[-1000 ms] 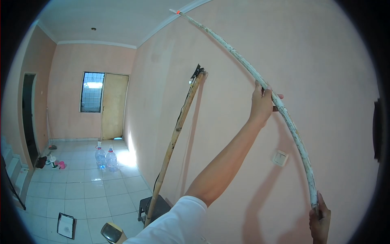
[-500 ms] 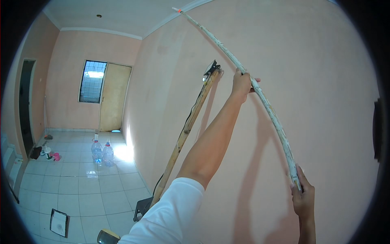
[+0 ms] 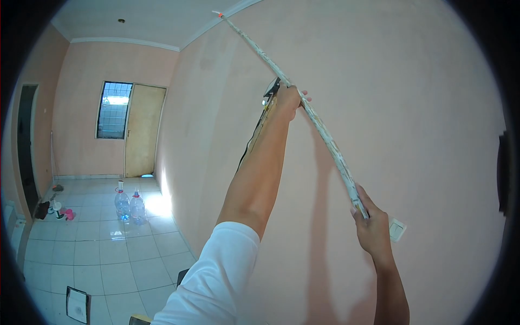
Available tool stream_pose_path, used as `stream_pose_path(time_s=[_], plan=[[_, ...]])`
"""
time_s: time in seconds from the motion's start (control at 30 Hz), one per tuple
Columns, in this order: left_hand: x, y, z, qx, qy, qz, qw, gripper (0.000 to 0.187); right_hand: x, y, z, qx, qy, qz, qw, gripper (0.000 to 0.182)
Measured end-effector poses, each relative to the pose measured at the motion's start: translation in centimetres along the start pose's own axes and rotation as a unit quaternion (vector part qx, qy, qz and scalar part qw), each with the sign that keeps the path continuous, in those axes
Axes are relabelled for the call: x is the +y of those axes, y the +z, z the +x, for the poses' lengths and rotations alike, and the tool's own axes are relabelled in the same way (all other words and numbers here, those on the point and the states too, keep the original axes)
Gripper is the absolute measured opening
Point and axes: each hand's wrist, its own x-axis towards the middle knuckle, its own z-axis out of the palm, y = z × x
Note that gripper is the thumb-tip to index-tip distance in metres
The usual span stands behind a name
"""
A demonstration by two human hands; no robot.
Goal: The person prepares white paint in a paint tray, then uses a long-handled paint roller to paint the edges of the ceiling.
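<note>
A long pole (image 3: 330, 142), spattered with whitish paint, slants from lower right to upper left along the pink wall. Its far end carries an orange band and a thin whitish tip (image 3: 216, 13), close to the ceiling moulding; whether it touches cannot be told. My left hand (image 3: 290, 99) grips the pole around its middle, arm stretched up. At the lower end my right hand (image 3: 372, 230) is wrapped round the pole. Behind my left forearm, mostly hidden, stands a wooden post (image 3: 262, 125) with a lamp-like black fitting (image 3: 272, 86) and a cable.
Two large clear bottles (image 3: 122, 203) stand on the tiled floor. A framed flat panel (image 3: 78, 305) lies nearer. A light switch (image 3: 397, 229) is on the wall beside my right hand. The door (image 3: 145, 130) and window (image 3: 115, 111) are in the far wall.
The pole and both hands have shifted left in view. My right hand has risen with the pole's lower end, and my left hand now overlaps the post's top. The light switch has come into sight.
</note>
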Motion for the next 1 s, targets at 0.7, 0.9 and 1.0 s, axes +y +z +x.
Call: stream_pose_path(time_s=[0.7,0.9,1.0], plan=[[0.0,11.9,-13.1,-0.112,0.06,-0.128,0.983,0.032,4.4,-14.0,-10.9,0.016,0.083,-0.013,0.996,0.057],[4.3,21.4,-24.6,-0.202,0.03,-0.192,0.96,0.043,7.2,-26.4,-22.5,0.036,0.135,-0.024,0.99,0.06],[6.8,26.9,-30.2,-0.217,0.021,-0.219,0.951,0.052,6.8,-33.8,-27.8,0.023,0.161,-0.075,0.984,0.057]])
